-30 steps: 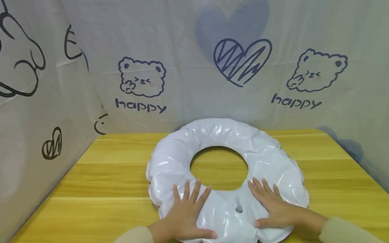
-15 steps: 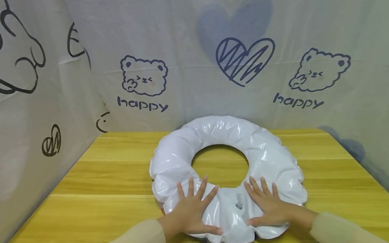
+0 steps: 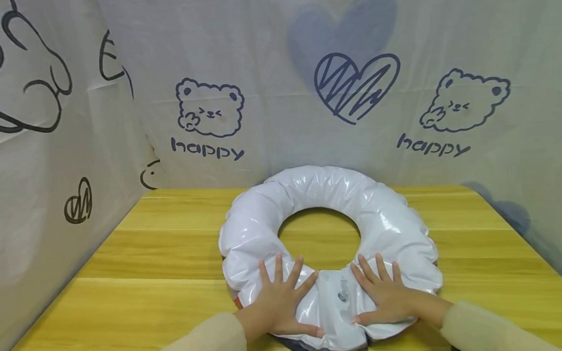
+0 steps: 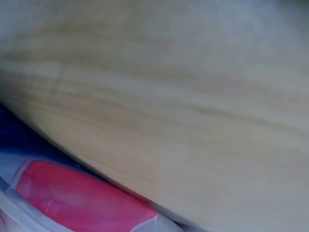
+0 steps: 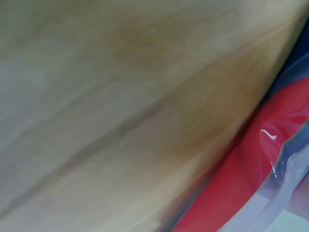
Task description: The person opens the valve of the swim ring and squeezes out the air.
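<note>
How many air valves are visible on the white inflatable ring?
1: the clear air valve, on the near part of the white inflatable ring, below its central hole. Others may be hidden underneath.

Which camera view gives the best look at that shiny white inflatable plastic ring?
The head view: the white inflatable ring shows nearly whole, partly covered by the left hand and right hand. Each wrist view catches only a red and dark-blue strip of its outer side.

Under the left hand (image 3: 283, 304) and right hand (image 3: 386, 293), the inflatable ring (image 3: 387, 217) is white, its lower side red and dark blue. Around them the table (image 3: 144, 302) is yellow, wood-grained; beyond, blue bears (image 3: 211, 110) and hearts (image 3: 359, 87) pattern the pale sheet (image 3: 285, 137).
</note>
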Demonstrator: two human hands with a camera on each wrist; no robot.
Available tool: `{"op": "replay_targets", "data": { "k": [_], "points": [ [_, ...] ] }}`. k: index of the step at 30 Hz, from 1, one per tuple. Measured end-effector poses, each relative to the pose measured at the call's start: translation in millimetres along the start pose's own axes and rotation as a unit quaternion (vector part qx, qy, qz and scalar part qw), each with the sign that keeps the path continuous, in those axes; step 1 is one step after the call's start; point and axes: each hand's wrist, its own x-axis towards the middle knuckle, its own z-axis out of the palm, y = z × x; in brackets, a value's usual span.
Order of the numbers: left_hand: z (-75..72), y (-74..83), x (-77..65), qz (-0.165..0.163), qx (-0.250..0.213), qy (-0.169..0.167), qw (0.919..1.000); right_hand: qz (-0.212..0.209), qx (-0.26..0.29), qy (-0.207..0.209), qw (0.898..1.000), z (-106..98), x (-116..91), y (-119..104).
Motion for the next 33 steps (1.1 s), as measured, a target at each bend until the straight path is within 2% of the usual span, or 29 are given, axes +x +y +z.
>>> {"op": "replay_targets", "data": {
  "k": [6,13,20,24,26,30,33],
  "points": [
    [0.3,0.8,1.4,0.004,0.026,-0.007,0.9996,0.01,-0.015,-0.017,1.0,-5.8,0.8,-7.2],
    [-2.6,1.9,1.5,0.003,0.059,0.002,0.9983,0.025,-0.04,-0.031,0.998,-6.3,5.3,-9.0],
    [-5.4,3.9,0.8,0.002,0.074,-0.011,0.9972,0.057,-0.091,-0.073,0.992,-10.0,9.6,-14.9],
    [-2.7,4.2,0.3,0.006,0.08,0.004,0.9968,0.062,-0.1,-0.085,0.989,-12.2,10.5,-17.5],
    [-0.7,3.7,0.2,0.022,0.086,0.032,0.9956,0.065,-0.094,-0.087,0.99,-12.4,9.6,-17.7],
    [1.1,1.6,1.5,0.088,0.098,0.095,0.9867,0.068,-0.081,-0.085,0.991,-11.7,7.9,-16.3],
    [0.9,-0.1,4.1,0.134,0.109,0.114,0.9785,0.064,-0.079,-0.081,0.992,-10.4,7.9,-14.2]
  ]
}}
